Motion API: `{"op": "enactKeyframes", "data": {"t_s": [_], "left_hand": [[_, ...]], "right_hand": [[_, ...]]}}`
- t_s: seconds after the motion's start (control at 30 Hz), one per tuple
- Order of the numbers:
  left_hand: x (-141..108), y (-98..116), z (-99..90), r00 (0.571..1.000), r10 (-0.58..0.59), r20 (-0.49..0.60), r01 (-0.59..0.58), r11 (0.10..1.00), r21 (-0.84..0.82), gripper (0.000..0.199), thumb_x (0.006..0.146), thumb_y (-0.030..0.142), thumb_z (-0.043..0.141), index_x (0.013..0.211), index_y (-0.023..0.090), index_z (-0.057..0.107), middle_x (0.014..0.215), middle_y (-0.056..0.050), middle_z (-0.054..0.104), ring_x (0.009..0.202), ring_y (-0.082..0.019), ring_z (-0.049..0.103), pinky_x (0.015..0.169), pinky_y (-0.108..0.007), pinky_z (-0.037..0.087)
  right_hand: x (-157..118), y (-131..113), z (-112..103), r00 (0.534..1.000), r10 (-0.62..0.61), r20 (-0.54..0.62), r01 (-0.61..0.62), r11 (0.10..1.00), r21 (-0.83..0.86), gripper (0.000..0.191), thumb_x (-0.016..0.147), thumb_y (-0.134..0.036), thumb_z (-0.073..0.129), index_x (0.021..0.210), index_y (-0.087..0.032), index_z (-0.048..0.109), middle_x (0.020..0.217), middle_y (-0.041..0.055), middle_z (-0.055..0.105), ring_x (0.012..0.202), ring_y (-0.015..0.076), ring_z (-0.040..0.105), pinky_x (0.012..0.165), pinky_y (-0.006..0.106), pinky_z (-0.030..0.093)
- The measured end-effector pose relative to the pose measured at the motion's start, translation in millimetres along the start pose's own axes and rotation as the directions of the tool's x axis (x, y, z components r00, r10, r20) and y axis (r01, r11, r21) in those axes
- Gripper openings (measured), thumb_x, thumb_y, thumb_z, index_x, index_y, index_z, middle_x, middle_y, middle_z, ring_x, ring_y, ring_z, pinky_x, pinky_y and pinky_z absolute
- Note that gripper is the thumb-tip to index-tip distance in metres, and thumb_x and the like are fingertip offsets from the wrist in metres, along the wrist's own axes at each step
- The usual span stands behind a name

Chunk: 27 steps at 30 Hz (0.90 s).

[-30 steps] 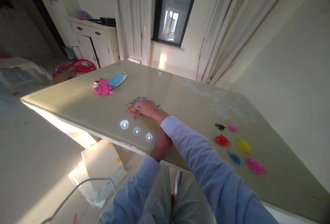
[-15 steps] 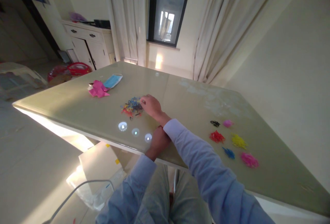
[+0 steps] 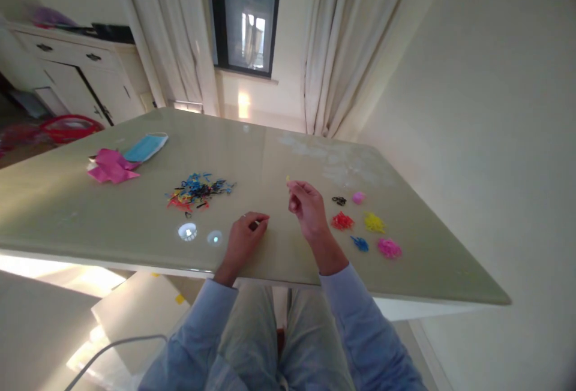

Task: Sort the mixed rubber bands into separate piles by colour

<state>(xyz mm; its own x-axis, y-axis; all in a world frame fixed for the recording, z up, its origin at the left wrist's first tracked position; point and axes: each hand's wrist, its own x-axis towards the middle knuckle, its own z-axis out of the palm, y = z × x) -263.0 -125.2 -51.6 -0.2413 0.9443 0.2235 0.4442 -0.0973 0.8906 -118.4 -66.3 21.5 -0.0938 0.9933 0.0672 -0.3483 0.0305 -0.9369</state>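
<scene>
My right hand (image 3: 308, 208) is raised above the table, its thumb and forefinger pinching a tiny yellow rubber band (image 3: 288, 179). Resting on the tabletop near the front edge, my left hand (image 3: 246, 235) has its fingers curled in and thumb against forefinger; what they hold, if anything, is hidden. A mixed pile of small rubber bands (image 3: 198, 188), blue, black, yellow and red, lies left of both hands. Sorted heaps sit to the right: black bands (image 3: 339, 200), red bands (image 3: 342, 220), yellow bands (image 3: 374, 222), blue bands (image 3: 360, 243), pink bands (image 3: 389, 248) and paler pink bands (image 3: 359, 197).
A blue face mask (image 3: 146, 147) and a crumpled pink wrapper (image 3: 113, 166) lie at the table's far left. The glossy table (image 3: 270, 157) stands before a window with curtains (image 3: 333, 49). A white cabinet (image 3: 85, 73) is at the back left.
My right hand has moved from the mixed pile rightward, now carrying a yellow band. My left hand has come away from the right forearm and shifted left. The view has turned right.
</scene>
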Motion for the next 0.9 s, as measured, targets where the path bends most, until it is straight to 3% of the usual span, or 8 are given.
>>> {"op": "enactKeyframes", "data": {"t_s": [0.1, 0.2, 0.33, 0.7, 0.9], "left_hand": [[-2.4, -0.4, -3.1, 1.0, -0.002, -0.003, 0.001, 1.0, -0.02, 0.026, 0.078, 0.038, 0.058, 0.086, 0.019, 0.075, 0.083, -0.005, 0.073, 0.069, -0.017, 0.062, 0.069, -0.029, 0.049], [-4.5, 0.6, -5.9, 0.999, -0.033, -0.013, 0.033, 0.999, -0.035, 0.034, 0.075, 0.046, 0.059, 0.087, 0.018, 0.075, 0.081, -0.005, 0.073, 0.069, -0.018, 0.063, 0.065, -0.029, 0.049], [-5.3, 2.6, -8.6, 0.996, -0.083, -0.012, 0.083, 0.996, -0.012, 0.04, 0.073, 0.051, 0.061, 0.09, 0.018, 0.075, 0.076, -0.004, 0.072, 0.065, -0.017, 0.062, 0.06, -0.027, 0.048], [-5.7, 6.1, -12.3, 0.991, -0.123, -0.045, 0.126, 0.99, 0.063, 0.038, 0.068, 0.052, 0.064, 0.088, 0.022, 0.074, 0.082, -0.003, 0.076, 0.074, -0.02, 0.068, 0.067, -0.028, 0.053], [-8.5, 9.3, -15.7, 0.979, -0.194, -0.054, 0.198, 0.978, 0.07, 0.04, 0.071, 0.054, 0.065, 0.096, 0.023, 0.074, 0.078, -0.002, 0.075, 0.075, -0.023, 0.07, 0.071, -0.032, 0.055]], "right_hand": [[-27.2, -21.1, -39.5, 0.99, -0.007, -0.139, 0.028, 0.989, 0.147, 0.024, 0.066, -0.035, 0.079, 0.076, -0.018, 0.065, 0.06, -0.0079, 0.052, 0.043, 0.0028, 0.039, 0.04, 0.017, 0.028], [-49.2, -34.5, -63.0, 0.981, -0.037, -0.192, 0.074, 0.979, 0.191, 0.023, 0.068, -0.034, 0.08, 0.079, -0.018, 0.066, 0.06, -0.0078, 0.052, 0.044, 0.0025, 0.039, 0.041, 0.017, 0.028], [-64.6, -43.9, -73.1, 0.984, -0.048, -0.172, 0.081, 0.978, 0.192, 0.022, 0.072, -0.036, 0.078, 0.08, -0.018, 0.068, 0.059, -0.0078, 0.05, 0.044, 0.0027, 0.038, 0.042, 0.017, 0.029], [-84.6, -48.0, -100.0, 0.976, -0.028, -0.215, 0.075, 0.974, 0.213, 0.025, 0.073, -0.038, 0.079, 0.075, -0.017, 0.067, 0.059, -0.0066, 0.05, 0.045, 0.003, 0.038, 0.041, 0.017, 0.028], [-96.5, -54.5, -139.2, 0.95, -0.1, -0.297, 0.109, 0.994, 0.014, 0.025, 0.075, -0.04, 0.076, 0.076, -0.017, 0.067, 0.059, -0.006, 0.051, 0.046, 0.0043, 0.039, 0.043, 0.018, 0.029]]}}
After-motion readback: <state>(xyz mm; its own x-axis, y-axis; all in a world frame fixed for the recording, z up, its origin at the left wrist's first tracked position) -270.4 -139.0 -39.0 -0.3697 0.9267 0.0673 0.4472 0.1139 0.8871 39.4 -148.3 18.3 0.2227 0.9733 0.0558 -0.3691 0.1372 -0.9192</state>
